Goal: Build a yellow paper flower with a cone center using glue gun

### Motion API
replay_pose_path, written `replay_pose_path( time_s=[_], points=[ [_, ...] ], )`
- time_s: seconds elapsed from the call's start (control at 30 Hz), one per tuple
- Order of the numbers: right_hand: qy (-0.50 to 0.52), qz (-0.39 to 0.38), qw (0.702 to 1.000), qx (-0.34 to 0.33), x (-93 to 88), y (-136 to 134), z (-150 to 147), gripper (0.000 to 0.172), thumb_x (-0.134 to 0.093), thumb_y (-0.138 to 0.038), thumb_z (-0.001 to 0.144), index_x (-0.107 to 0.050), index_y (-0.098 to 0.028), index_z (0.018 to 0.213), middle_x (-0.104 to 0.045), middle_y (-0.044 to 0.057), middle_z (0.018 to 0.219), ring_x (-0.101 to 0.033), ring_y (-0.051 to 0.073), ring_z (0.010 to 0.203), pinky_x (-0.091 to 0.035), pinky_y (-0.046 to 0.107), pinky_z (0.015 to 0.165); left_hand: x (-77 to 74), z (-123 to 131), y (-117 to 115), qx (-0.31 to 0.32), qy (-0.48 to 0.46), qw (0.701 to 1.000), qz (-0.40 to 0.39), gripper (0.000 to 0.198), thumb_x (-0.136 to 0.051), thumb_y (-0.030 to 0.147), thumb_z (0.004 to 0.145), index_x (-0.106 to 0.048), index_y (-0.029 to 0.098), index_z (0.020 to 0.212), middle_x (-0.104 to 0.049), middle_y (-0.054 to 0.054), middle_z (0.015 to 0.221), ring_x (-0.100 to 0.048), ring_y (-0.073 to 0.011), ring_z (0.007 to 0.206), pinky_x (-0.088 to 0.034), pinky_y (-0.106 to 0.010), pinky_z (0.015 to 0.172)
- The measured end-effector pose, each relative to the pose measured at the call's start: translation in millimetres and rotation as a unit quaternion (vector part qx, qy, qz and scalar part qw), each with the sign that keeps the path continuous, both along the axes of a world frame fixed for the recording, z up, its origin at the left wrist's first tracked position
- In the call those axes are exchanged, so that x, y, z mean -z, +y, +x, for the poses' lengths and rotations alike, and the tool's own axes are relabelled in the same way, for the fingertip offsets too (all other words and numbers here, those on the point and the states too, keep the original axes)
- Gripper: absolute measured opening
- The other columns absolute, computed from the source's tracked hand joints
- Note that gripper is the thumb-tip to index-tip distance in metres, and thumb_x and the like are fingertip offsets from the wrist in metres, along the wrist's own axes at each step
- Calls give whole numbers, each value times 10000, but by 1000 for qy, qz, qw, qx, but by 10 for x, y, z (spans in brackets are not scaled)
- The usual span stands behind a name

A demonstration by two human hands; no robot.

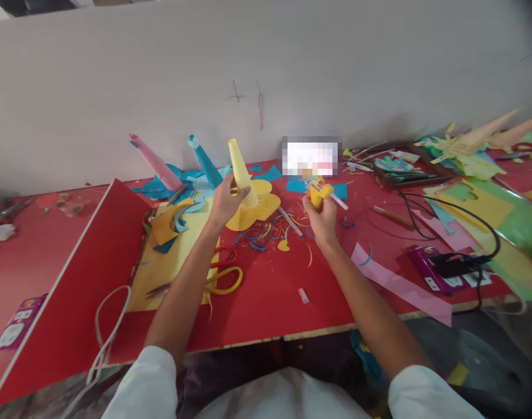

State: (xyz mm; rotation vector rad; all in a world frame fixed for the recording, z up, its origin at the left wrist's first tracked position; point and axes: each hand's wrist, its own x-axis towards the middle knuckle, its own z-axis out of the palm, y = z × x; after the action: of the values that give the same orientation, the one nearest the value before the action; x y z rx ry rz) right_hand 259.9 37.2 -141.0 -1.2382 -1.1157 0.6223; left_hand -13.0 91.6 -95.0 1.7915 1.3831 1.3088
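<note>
My left hand [225,202] is closed around the lower part of a yellow paper cone [238,163]. This cone rises from a yellow petal-shaped paper piece [266,203] lying on the red table. In my right hand [322,220] is a yellow glue gun [317,192], with a whitish glue stick [339,201] poking out of its back. Left of my left hand stand a blue paper cone [207,167] and a pink paper cone [154,160], both tilted. Between my hands are thin paper scraps [261,235] and a pencil-like stick [291,223].
Scissors with red and yellow handles [224,280] lie by my left forearm. A red upright panel [82,291] divides the table on the left. To the right are a pink paper strip [400,285], a purple power strip [435,270] with black cables, and a dark tray [409,174].
</note>
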Motion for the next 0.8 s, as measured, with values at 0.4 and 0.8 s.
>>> replay_pose_path(
  time_s=[0.4,0.8],
  points=[
    [69,4,996,-48,-29,4,-1,396,-712,-568,893,-685,-225,1091,-616,-12,825,-544,142,655,-481,297,632,-286,36,-48,113,-89,989,23,437,-755,452,901,-612,211,1236,-734,-96,1252,-726,-250,1155,-621,-399,969],
    [95,-16,991,-90,-50,-8,-9,382,-732,-604,894,-601,-245,886,-548,-52,649,-518,126,581,-436,275,589,117,266,-54,202,12,975,-92,604,-789,419,826,-533,204,1328,-669,-128,1301,-662,-308,1235,-536,-516,1097]
  ],
)
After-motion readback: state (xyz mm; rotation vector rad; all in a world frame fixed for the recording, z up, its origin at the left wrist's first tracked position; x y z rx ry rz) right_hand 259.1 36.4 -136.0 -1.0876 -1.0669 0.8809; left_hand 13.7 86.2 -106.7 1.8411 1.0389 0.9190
